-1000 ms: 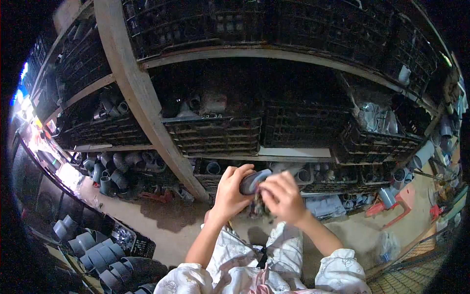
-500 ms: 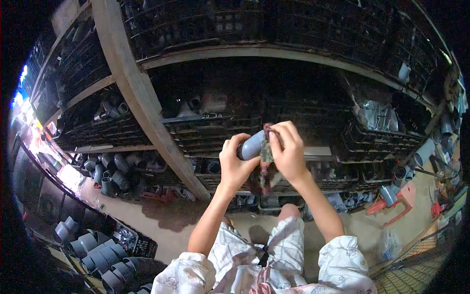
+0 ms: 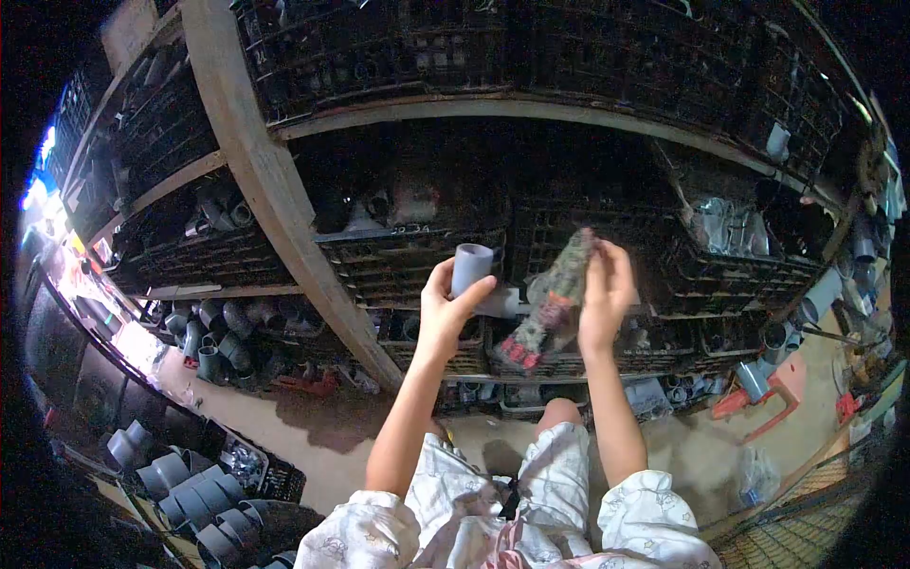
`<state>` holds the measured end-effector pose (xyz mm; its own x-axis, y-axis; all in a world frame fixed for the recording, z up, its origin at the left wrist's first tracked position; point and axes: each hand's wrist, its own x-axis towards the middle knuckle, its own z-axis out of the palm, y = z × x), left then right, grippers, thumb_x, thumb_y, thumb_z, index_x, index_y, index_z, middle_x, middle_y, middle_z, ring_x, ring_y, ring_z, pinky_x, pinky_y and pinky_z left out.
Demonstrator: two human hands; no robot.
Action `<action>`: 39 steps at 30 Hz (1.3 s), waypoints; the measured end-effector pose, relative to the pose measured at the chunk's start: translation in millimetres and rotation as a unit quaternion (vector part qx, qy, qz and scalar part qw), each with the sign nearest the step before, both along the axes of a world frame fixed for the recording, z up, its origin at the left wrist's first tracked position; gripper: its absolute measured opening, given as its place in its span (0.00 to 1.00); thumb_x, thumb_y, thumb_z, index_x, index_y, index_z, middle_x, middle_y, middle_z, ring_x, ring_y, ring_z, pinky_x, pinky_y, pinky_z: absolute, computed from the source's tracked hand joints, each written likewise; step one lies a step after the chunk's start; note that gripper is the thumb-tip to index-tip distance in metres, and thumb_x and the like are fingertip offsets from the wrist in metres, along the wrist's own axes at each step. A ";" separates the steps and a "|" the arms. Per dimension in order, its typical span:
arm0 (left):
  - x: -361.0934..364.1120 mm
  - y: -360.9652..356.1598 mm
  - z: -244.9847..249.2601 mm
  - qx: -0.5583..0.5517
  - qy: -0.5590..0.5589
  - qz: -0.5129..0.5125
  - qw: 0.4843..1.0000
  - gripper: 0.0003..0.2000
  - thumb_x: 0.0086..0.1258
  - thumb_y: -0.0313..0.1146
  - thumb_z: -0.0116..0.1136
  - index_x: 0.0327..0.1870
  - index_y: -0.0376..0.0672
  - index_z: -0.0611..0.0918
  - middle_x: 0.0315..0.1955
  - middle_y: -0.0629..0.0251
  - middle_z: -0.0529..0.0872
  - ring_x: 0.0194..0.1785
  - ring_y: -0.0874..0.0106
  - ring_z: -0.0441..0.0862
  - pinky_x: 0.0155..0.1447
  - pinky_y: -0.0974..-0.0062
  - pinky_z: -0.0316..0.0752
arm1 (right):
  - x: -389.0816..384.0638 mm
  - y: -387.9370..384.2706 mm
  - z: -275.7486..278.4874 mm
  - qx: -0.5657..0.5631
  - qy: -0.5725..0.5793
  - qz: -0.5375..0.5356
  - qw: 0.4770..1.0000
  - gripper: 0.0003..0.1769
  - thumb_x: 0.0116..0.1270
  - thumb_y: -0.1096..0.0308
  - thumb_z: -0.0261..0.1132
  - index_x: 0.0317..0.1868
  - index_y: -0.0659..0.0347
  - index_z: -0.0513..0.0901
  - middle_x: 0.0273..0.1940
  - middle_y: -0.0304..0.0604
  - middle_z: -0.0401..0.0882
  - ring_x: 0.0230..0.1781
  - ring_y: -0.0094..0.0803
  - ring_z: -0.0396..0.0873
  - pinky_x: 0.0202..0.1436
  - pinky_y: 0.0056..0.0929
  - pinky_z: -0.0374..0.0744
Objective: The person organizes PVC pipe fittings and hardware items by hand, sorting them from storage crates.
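Observation:
Near the centre of the head view, my left hand (image 3: 444, 308) is wrapped round a short grey pipe piece (image 3: 471, 269), whose open end faces up. To its right, my right hand (image 3: 607, 299) grips the upper edge of a patterned green and red cloth (image 3: 553, 308). The cloth hangs down and to the left, slightly blurred, apart from the pipe piece. The fingertips at the cloth are partly hidden behind it.
Black crates (image 3: 408, 270) with fittings fill wooden shelves in front. A wooden post (image 3: 256, 166) slants at the left. Grey fittings (image 3: 194, 493) lie lower left. A red object (image 3: 777, 394) and a plastic bag (image 3: 758, 474) are on the floor at right.
The cloth has come off the pipe piece and moved right with my right hand. My left hand has turned the pipe piece more upright.

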<state>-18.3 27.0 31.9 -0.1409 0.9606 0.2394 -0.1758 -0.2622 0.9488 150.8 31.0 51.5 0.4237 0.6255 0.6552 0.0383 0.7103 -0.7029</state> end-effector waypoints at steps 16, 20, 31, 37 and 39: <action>17.9 -6.9 -17.6 0.002 -0.068 -0.055 0.996 0.22 0.61 0.28 0.54 0.54 0.41 0.60 0.41 0.64 0.71 0.42 0.77 0.69 0.42 0.80 0.67 | -40.1 -36.3 -18.2 0.025 -0.406 -0.060 0.912 0.06 0.59 0.77 0.51 0.38 0.66 0.69 0.38 0.56 0.74 0.39 0.49 0.73 0.42 0.38 0.72; 16.9 -7.0 -19.4 -0.028 -0.076 -0.040 0.996 0.21 0.62 0.31 0.53 0.54 0.42 0.61 0.41 0.64 0.70 0.42 0.77 0.68 0.43 0.80 0.65 | -36.0 -43.4 -28.1 0.028 -0.417 -0.008 0.908 0.07 0.59 0.77 0.51 0.39 0.66 0.69 0.39 0.54 0.74 0.41 0.47 0.73 0.46 0.36 0.71; 11.9 -16.3 -5.9 -0.077 -0.287 -0.123 0.947 0.22 0.58 0.32 0.58 0.48 0.39 0.61 0.44 0.58 0.69 0.48 0.63 0.73 0.48 0.56 0.74 | 2.4 -40.3 -80.1 -0.202 0.421 0.208 0.859 0.14 0.64 0.60 0.48 0.41 0.60 0.74 0.36 0.43 0.77 0.33 0.35 0.77 0.36 0.34 0.76; 35.3 -24.7 -15.5 -0.049 -0.252 -0.135 0.957 0.24 0.56 0.33 0.61 0.50 0.38 0.63 0.42 0.60 0.73 0.48 0.70 0.73 0.51 0.69 0.70 | -25.5 -42.5 -58.8 -0.211 0.512 0.248 0.795 0.14 0.63 0.60 0.49 0.41 0.60 0.75 0.34 0.41 0.77 0.33 0.34 0.76 0.40 0.35 0.75; 40.7 -31.0 -26.3 -0.070 -0.080 -0.137 0.985 0.17 0.59 0.30 0.57 0.49 0.39 0.70 0.43 0.63 0.77 0.46 0.75 0.73 0.52 0.77 0.66 | -23.9 -33.4 -46.6 -0.242 0.517 0.217 0.792 0.12 0.62 0.63 0.49 0.40 0.59 0.75 0.35 0.40 0.77 0.33 0.33 0.76 0.41 0.33 0.75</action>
